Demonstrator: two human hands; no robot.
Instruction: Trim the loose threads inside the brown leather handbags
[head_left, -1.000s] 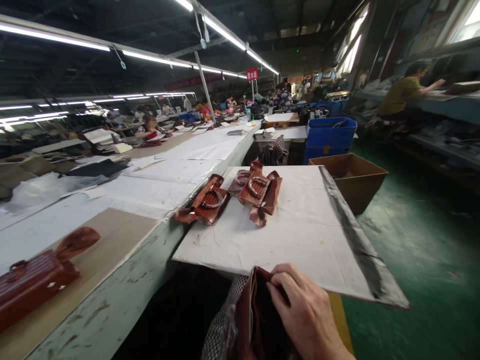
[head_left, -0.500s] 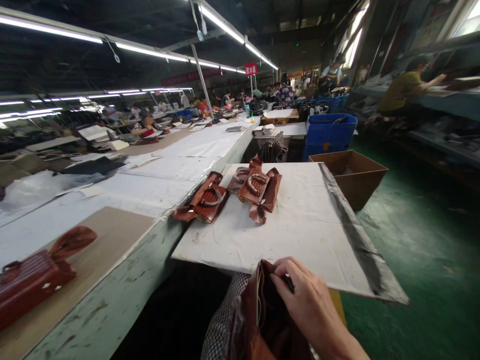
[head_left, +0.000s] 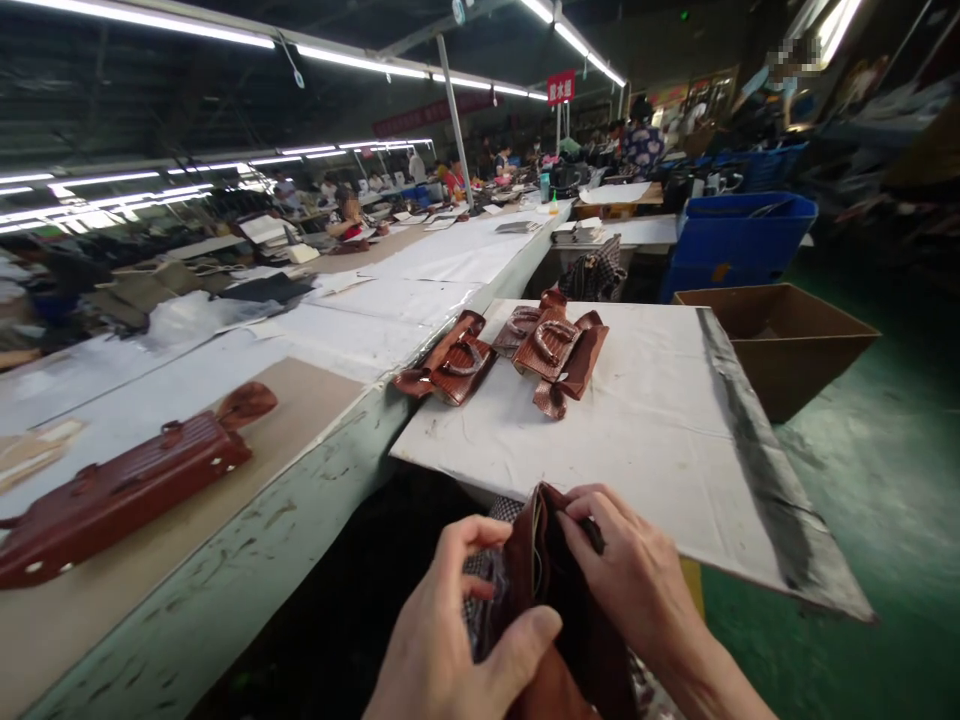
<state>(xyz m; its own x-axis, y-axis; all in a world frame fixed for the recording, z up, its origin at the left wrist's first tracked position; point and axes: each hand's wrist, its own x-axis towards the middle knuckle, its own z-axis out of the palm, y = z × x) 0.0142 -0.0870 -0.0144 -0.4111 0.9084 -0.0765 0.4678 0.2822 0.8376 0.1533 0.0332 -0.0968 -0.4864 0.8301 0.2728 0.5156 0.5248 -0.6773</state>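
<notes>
A brown leather bag (head_left: 551,655) is at my lap, its mouth open toward me and its dark lining showing. My right hand (head_left: 626,560) pinches the bag's far right rim between thumb and fingers. On the bag's left side is my left hand (head_left: 465,625), thumb and fingers spread apart around the edge; it does not visibly grip. Several brown bag pieces with wrapped handles, among them a handled bag (head_left: 551,350), lie on the white board (head_left: 645,450) beyond my hands. The bag's lower part is hidden by my hands.
At left, a long reddish-brown bag (head_left: 135,480) lies on the workbench (head_left: 330,500). A cardboard box (head_left: 795,340) and blue crates (head_left: 742,240) stand right of the board. A person (head_left: 349,215) sits across the bench, others farther back.
My left hand has come into view at the bag's left side. The right hand still pinches the rim. The view has turned left, showing more of the long bag on the bench.
</notes>
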